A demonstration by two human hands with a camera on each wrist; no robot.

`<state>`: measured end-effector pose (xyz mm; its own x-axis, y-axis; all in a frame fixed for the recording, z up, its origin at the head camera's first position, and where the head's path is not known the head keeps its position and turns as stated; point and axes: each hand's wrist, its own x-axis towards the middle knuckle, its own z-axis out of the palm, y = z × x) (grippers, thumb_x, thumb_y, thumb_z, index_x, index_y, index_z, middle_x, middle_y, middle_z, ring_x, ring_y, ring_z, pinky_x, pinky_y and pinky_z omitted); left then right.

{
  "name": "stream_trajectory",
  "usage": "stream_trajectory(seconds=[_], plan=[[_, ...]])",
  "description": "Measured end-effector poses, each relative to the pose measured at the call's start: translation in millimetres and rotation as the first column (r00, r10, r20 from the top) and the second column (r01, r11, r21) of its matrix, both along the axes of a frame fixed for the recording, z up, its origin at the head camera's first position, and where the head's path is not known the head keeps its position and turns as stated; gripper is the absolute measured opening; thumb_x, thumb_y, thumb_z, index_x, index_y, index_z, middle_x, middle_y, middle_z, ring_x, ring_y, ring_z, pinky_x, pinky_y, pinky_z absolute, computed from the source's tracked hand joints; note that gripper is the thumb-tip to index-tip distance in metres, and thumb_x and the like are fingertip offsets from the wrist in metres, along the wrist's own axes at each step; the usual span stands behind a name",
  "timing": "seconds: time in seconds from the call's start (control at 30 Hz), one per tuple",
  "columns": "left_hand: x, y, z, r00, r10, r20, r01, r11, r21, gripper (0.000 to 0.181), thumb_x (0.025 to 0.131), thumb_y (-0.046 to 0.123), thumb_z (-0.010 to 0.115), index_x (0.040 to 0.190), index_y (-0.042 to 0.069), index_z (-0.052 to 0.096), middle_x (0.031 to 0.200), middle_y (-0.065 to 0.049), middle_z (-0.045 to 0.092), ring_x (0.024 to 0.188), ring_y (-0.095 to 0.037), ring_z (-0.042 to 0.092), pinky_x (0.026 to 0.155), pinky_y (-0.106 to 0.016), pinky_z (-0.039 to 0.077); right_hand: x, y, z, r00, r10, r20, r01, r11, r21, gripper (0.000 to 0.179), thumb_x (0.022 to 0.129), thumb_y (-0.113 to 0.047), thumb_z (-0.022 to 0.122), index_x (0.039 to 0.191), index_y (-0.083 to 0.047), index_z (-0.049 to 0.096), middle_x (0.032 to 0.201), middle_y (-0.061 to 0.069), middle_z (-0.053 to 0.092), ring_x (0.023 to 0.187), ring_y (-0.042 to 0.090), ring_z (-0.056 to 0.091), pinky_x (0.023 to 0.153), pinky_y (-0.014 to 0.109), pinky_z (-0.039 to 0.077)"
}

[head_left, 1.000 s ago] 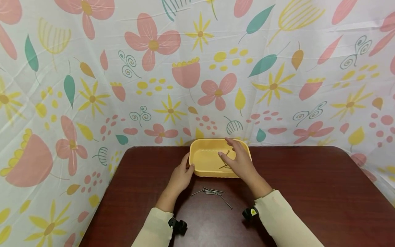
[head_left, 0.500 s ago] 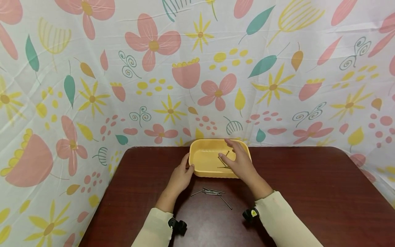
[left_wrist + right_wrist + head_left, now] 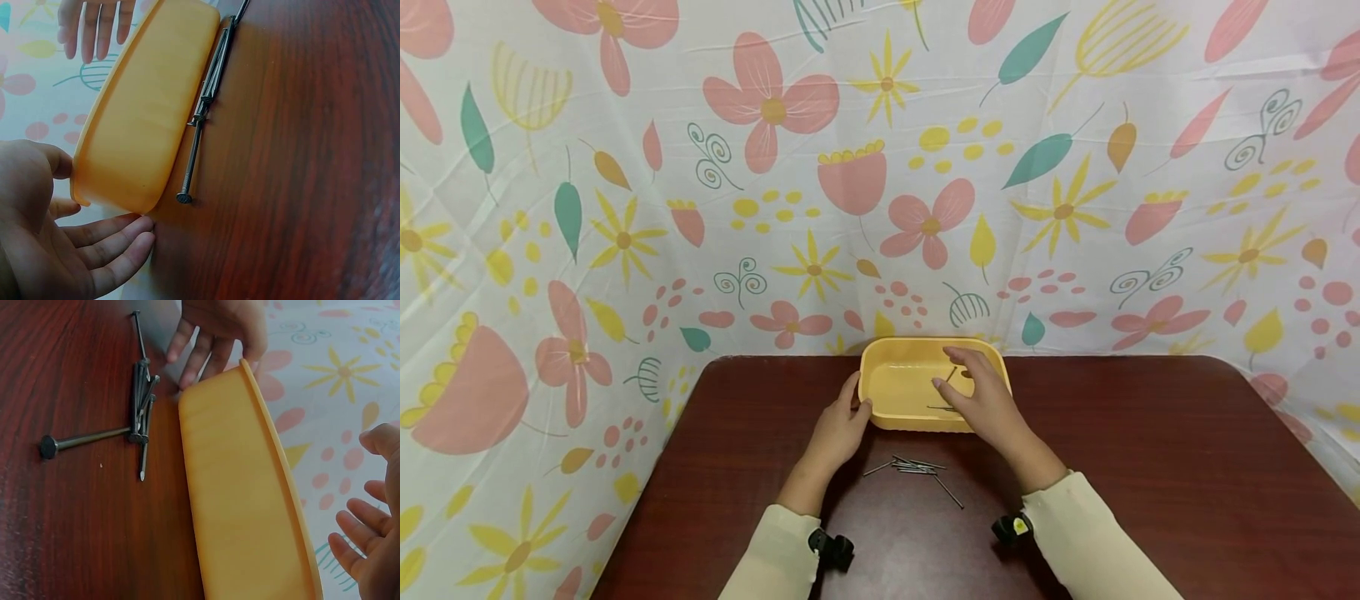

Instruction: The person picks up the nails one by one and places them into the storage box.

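A yellow plastic tub (image 3: 917,423) stands at the far edge of the table. My left hand (image 3: 837,429) grips its left end; in the left wrist view the fingers (image 3: 119,247) curl about the tub's corner. Over the tub's right side hovers my right hand (image 3: 992,404), fingers spread and bent, with nothing seen between them. A few nails (image 3: 952,375) lie inside below that hand, partly hidden by it. In front of the tub, a loose heap of several steel nails (image 3: 913,467) lies on the table, its flat heads clear in the right wrist view.
The dark red-brown wooden table (image 3: 1150,467) stretches to both sides of the tub. Right behind the tub hangs a white cloth (image 3: 850,275) with printed flowers. Black camera straps (image 3: 831,550) sit on both wrists.
My right hand has drawn back slightly toward me, and its fingertips sit lower over the tub. The nails seen in the tub lie differently. The left hand and the heap stay put.
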<state>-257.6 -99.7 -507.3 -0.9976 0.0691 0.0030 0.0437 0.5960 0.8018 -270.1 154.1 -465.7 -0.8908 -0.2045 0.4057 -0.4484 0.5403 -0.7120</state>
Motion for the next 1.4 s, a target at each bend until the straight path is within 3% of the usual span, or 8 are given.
stream_trajectory(seconds=[0.23,0.47,1.4], plan=[[0.5,-0.3,0.3,1.0,-0.003,-0.008,0.003,1.0,0.008,0.061,0.106,0.037,0.046,0.162,0.021,0.026,0.137,-0.015,0.064,0.117,-0.029,0.067,0.099,-0.051,0.051,7.0,-1.3,0.0,0.999,0.012,-0.04,-0.012,1.0,-0.003,0.051,0.093,-0.021,0.073,0.138,-0.004,0.057,0.134,0.014,0.059,0.121,0.028,0.058,0.098,0.048,0.051],[0.9,0.2,1.3,1.0,-0.001,-0.004,0.001,1.0,0.005,0.06,0.106,0.037,0.045,0.162,0.023,0.026,0.138,-0.015,0.063,0.119,-0.029,0.066,0.099,-0.051,0.051,14.8,2.1,-4.9,0.995,0.014,-0.095,-0.012,1.0,0.027,0.044,0.092,-0.016,0.075,0.133,-0.004,0.061,0.125,0.011,0.063,0.112,0.027,0.062,0.091,0.05,0.054],[0.5,0.1,-1.2,1.0,-0.002,-0.008,0.002,1.0,0.001,0.061,0.106,0.036,0.045,0.162,0.021,0.026,0.137,-0.015,0.064,0.116,-0.028,0.068,0.098,-0.051,0.051,54.4,10.8,-13.0,0.994,0.083,-0.077,-0.074,0.991,0.107,0.03,0.09,-0.013,0.077,0.118,-0.013,0.067,0.102,-0.002,0.066,0.092,0.015,0.064,0.081,0.038,0.057]])
